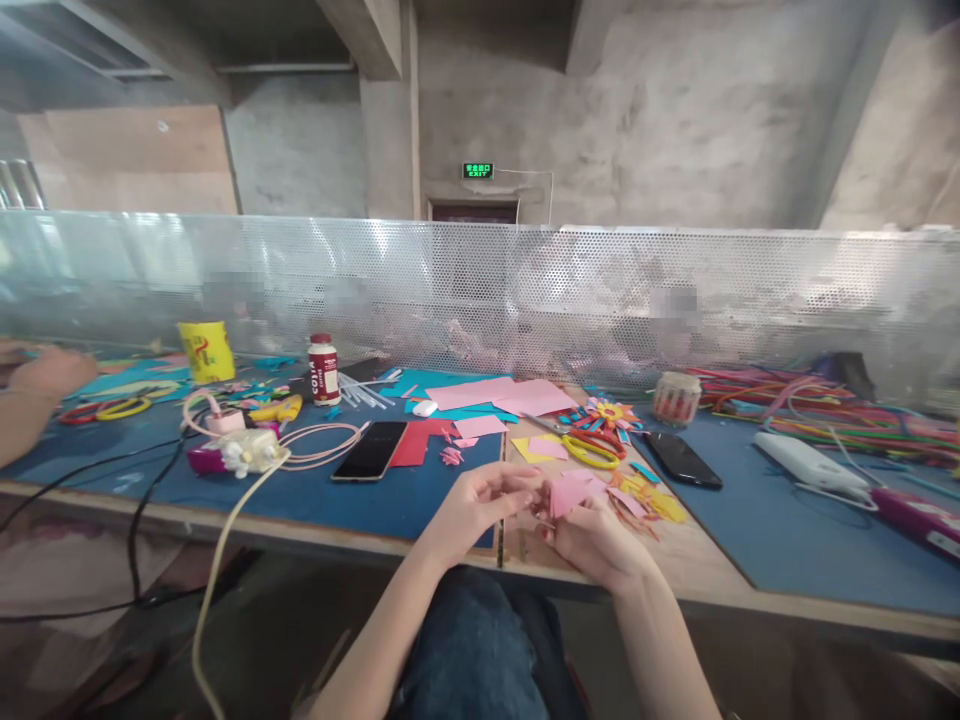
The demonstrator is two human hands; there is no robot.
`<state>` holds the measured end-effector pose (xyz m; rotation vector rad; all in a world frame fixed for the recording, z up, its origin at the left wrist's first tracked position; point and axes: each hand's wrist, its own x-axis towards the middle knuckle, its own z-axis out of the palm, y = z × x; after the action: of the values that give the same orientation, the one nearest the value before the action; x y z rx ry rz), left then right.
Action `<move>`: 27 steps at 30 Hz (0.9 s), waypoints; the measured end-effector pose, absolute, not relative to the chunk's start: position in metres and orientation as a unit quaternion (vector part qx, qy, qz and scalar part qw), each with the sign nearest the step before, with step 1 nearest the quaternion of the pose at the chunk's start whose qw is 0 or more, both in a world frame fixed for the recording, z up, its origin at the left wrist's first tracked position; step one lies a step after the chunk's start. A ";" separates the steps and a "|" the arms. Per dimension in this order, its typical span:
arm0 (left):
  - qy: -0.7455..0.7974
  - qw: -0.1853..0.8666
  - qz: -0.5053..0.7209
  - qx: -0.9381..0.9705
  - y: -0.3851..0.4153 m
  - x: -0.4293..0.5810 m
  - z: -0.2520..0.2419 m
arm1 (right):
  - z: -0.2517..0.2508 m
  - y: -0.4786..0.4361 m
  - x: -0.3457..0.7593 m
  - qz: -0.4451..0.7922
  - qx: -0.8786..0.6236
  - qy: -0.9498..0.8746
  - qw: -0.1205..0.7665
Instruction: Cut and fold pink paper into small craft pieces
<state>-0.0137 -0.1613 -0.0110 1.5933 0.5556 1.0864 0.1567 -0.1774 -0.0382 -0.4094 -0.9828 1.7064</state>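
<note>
Head view: over the front edge of the blue-and-wood bench (697,545), the right hand (600,540) pinches a small, thin pink paper piece (566,494); the left hand (480,500) curls close, but whether it grips too, I cannot tell. Uneven pressure could crease the paper; a slip could lose it among the yellow paper scraps (667,505) just beyond. Farther back, dragging the yellow-handled scissors (592,462) could bend the multicoloured flower shape (611,412) beside them.
</note>
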 end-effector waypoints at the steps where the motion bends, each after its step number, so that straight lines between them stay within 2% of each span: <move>1: 0.238 0.534 0.471 0.661 -0.161 -0.014 -0.012 | -0.038 -0.180 0.158 0.731 -0.164 -0.405 0.524; 5: 0.261 0.527 0.486 0.646 -0.157 -0.015 -0.014 | -0.035 -0.189 0.164 0.770 -0.100 -0.388 0.496; 11: 0.280 0.510 0.423 0.695 -0.158 -0.015 -0.013 | -0.031 -0.195 0.168 0.771 -0.016 -0.395 0.500; 18: 0.294 0.494 0.401 0.713 -0.158 -0.015 -0.012 | -0.023 -0.202 0.170 0.763 0.016 -0.385 0.519; 20: 0.290 0.456 0.408 0.736 -0.165 -0.014 -0.003 | -0.023 -0.202 0.168 0.760 0.020 -0.373 0.531; 27: 0.205 0.210 0.485 0.824 -0.211 0.005 0.033 | -0.025 -0.203 0.146 0.690 -0.035 -0.382 0.614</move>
<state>0.0046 -0.2110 0.0329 2.2904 0.5689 1.3494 0.1464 -0.2028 -0.0249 -0.0802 -0.8804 1.5894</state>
